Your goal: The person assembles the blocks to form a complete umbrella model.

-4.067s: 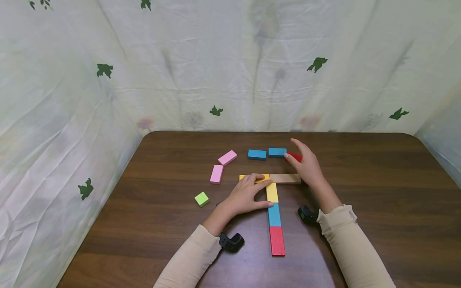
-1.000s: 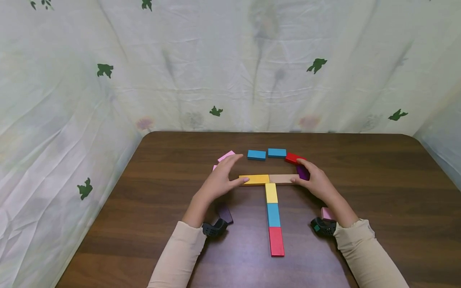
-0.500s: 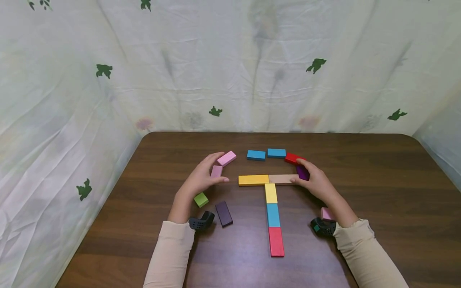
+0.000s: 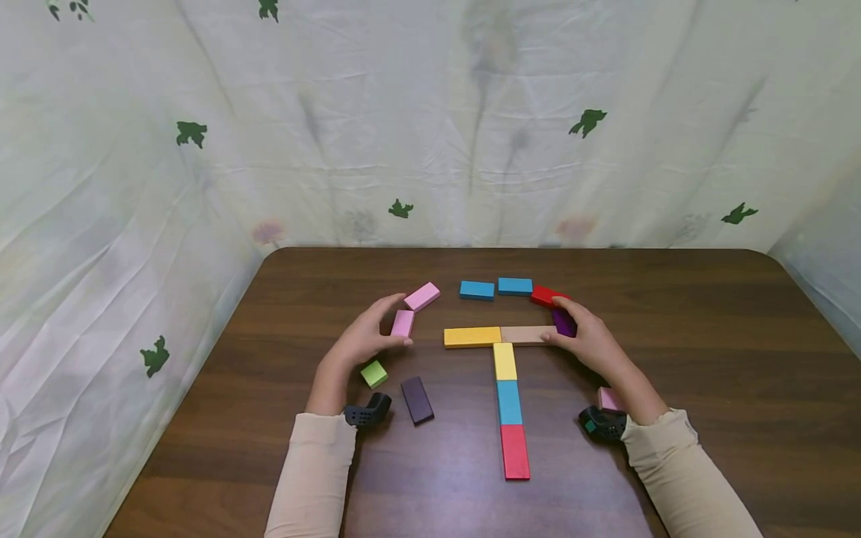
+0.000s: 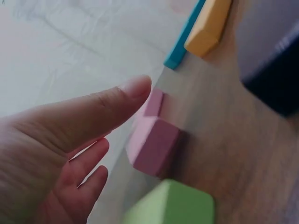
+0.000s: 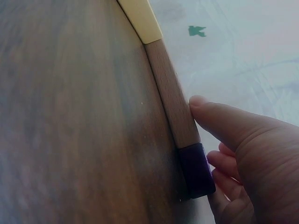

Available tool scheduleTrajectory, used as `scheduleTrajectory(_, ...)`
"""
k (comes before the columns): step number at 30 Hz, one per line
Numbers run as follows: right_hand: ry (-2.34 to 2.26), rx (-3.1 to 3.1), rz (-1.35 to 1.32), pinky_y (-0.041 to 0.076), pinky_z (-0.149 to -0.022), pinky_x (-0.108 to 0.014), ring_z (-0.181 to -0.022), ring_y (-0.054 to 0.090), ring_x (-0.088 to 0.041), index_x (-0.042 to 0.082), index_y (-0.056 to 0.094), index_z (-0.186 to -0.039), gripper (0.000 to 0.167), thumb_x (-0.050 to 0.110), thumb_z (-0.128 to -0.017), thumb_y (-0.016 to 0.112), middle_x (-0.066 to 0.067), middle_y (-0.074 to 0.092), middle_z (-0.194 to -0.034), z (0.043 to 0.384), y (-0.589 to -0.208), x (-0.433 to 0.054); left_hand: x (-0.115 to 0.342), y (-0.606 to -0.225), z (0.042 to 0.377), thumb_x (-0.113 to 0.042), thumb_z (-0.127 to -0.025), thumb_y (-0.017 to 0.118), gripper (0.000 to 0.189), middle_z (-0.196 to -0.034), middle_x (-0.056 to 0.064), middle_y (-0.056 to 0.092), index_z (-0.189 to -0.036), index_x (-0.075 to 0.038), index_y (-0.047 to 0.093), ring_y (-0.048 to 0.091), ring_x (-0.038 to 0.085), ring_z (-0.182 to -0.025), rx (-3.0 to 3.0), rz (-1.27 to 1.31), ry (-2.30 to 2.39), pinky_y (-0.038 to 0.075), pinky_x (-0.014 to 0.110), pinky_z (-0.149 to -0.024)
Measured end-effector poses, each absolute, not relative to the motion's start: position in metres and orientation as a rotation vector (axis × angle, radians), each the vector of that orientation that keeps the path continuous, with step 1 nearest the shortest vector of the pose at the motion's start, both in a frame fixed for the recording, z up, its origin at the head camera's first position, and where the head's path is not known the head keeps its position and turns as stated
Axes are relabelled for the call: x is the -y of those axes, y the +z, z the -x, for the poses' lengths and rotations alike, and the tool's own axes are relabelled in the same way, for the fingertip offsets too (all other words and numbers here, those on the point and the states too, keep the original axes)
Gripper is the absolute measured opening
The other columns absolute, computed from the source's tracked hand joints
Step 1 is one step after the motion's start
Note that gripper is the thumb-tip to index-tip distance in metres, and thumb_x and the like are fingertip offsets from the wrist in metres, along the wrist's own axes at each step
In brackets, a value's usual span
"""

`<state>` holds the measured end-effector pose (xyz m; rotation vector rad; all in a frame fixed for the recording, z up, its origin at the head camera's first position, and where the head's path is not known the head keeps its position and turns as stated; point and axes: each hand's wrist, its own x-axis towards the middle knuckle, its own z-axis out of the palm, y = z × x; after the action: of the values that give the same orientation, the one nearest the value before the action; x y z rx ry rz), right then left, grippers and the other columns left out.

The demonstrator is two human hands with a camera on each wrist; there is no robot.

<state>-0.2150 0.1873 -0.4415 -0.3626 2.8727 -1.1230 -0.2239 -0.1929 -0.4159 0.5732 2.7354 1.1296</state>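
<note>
In the head view my left hand [image 4: 359,338] is spread around a pink block [image 4: 402,324], thumb on the near side and fingers beyond it. The left wrist view shows the thumb raised apart from that pink block [image 5: 154,144]. My right hand [image 4: 592,340] lies at the right end of a flat row, its fingers beside a purple block [image 4: 563,323]. Its thumb tip reaches the plain wood block [image 6: 173,93], while the other fingers are partly hidden behind the purple end. A yellow-orange block [image 4: 472,338] continues the row leftward.
A column of yellow [image 4: 505,362], light blue [image 4: 509,402] and red [image 4: 515,452] blocks runs toward me. Behind lie two blue blocks [image 4: 477,291], a red block [image 4: 546,296] and a second pink block [image 4: 422,297]. Green [image 4: 374,374] and dark purple [image 4: 418,401] blocks lie left; another pink block [image 4: 609,399] lies right.
My left hand has left the yellow-orange block and moved left to the pink block. My right hand came nearer from the red block to the purple one, then stayed still.
</note>
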Motion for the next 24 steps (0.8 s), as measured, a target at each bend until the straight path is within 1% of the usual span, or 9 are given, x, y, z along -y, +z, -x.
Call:
scheduleTrajectory(7,-1.123,-2.869,0.357,0.028,-0.095,-0.054,-0.122,0.03,-0.039,0.005,0.032,-0.138,0.074,0.033,-0.08,0.068,-0.022,0.033,-0.136,0.215,-0.442,-0.187,0.198,-0.428,0.226,-0.029,-0.073,0.075,0.081,-0.138,0.013,0.034,-0.139,-0.009,0.032,0.03,0.028,-0.125,-2.719,-0.5,1.057,0.026,0.045,-0.1)
scheduleTrajectory(15,-1.114,-2.866,0.336,0.028,-0.095,-0.055,-0.122,0.03,-0.039,0.006,0.032,-0.138,0.075,0.035,-0.079,0.068,-0.022,0.032,-0.137,0.216,-0.442,-0.186,0.201,-0.431,0.228,-0.022,-0.076,0.073,0.076,-0.137,0.015,0.035,-0.138,-0.008,0.033,0.033,0.03,-0.123,-2.725,-0.501,1.015,0.027,0.046,-0.099)
scheduleTrajectory(20,-1.119,-2.865,0.341,0.028,-0.095,-0.055,-0.122,0.03,-0.039,0.006,0.032,-0.138,0.074,0.035,-0.079,0.068,-0.022,0.033,-0.136,0.216,-0.442,-0.187,0.202,-0.432,0.229,-0.023,-0.076,0.073,0.073,-0.135,0.014,0.038,-0.137,-0.009,0.036,0.034,0.029,-0.123,-2.731,-0.483,1.009,0.027,0.045,-0.098)
scheduleTrajectory(24,-1.121,-2.863,0.334,0.027,-0.095,-0.055,-0.122,0.03,-0.04,0.006,0.032,-0.138,0.074,0.035,-0.08,0.067,-0.022,0.033,-0.136,0.216,-0.442,-0.187,0.2,-0.43,0.229,-0.022,-0.074,0.075,0.071,-0.132,0.015,0.041,-0.134,-0.006,0.04,0.035,0.03,-0.121,-2.767,-0.489,1.035,0.028,0.046,-0.098)
